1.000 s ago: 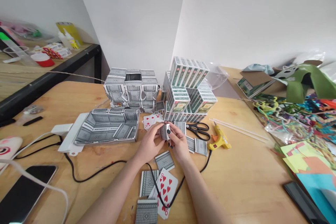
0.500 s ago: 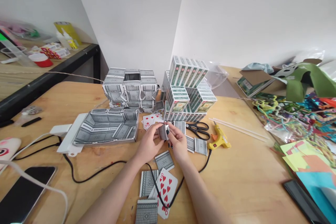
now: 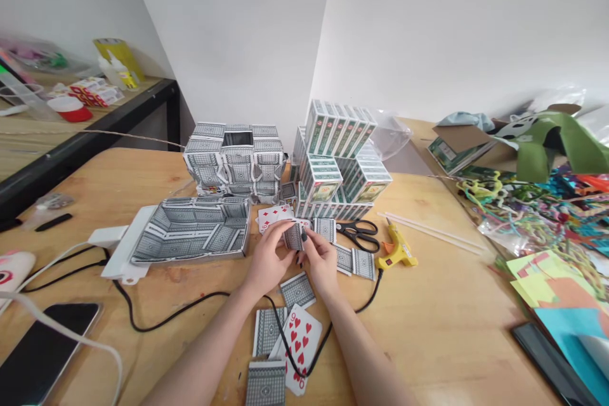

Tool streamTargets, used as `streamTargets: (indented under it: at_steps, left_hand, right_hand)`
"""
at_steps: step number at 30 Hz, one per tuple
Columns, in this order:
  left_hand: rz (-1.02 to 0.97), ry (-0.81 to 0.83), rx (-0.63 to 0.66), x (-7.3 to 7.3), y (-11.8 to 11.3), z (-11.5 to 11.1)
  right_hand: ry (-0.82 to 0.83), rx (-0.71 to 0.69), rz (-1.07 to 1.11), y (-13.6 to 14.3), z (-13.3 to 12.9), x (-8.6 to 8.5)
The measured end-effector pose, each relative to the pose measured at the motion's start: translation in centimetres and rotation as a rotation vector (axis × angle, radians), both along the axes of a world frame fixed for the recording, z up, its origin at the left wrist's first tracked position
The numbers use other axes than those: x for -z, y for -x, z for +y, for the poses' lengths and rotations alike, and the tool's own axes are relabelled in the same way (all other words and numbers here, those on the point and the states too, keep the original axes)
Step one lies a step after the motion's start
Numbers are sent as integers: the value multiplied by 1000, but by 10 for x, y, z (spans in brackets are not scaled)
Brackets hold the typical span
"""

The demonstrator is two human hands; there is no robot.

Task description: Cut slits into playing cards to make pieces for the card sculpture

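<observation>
Near me, a nine of hearts (image 3: 304, 337) lies beneath a black cable (image 3: 139, 330). Beyond, my left hand (image 3: 267, 264) and right hand (image 3: 323, 268) grip a patterned card piece (image 3: 294, 238) (grey and white) between their fingertips; farther back stand stacked card boxes (image 3: 339, 133).

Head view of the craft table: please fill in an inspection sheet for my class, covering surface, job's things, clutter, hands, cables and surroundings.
Surface: wooden tabletop, with a few small dark marks.
Job's things: patterned card piece in hand; card-lined tray and card-covered structure behind.
Clutter: scissors beside the yellow glue gun; phone at the left; coloured paper at the right.
Hands: left hand and right hand both hold the card piece; its far side is hidden.
Cables: black cord from the glue gun loops over the nine of hearts and passes beneath both forearms.
Surroundings: white walls; side shelf at left with bottles; no other person seen.
</observation>
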State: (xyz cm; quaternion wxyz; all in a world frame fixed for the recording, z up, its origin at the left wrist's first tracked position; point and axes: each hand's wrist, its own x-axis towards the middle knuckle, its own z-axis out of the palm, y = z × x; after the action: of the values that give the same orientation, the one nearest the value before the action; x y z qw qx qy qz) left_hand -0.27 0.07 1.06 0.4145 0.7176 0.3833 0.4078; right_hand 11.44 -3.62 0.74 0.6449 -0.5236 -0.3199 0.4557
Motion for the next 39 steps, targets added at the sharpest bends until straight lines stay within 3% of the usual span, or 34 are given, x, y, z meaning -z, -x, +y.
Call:
streamTargets:
  at_steps: [8, 19, 25, 28, 29, 33, 39]
  left_hand:
    - [45, -33, -54, 3, 3, 3]
    - [65, 3, -76, 11, 6, 6]
    - [53, 59, -43, 2, 5, 5]
    - [-71, 160, 4, -2, 3, 6]
    - [-107, 205, -41, -2, 2, 6]
    - [-91, 280, -212, 0, 1, 9]
    - [-71, 371, -262, 1, 1, 10]
  right_hand:
    - [-40, -50, -40, 2, -2, 9]
    - [-70, -146, -222, -4, 0, 4]
    - [34, -156, -29, -5, 2, -1]
    - [41, -136, 25, -5, 2, -2]
    - [38, -142, 24, -5, 2, -2]
    - [2, -260, -17, -3, -1, -5]
    - [-53, -499, -19, -3, -3, -8]
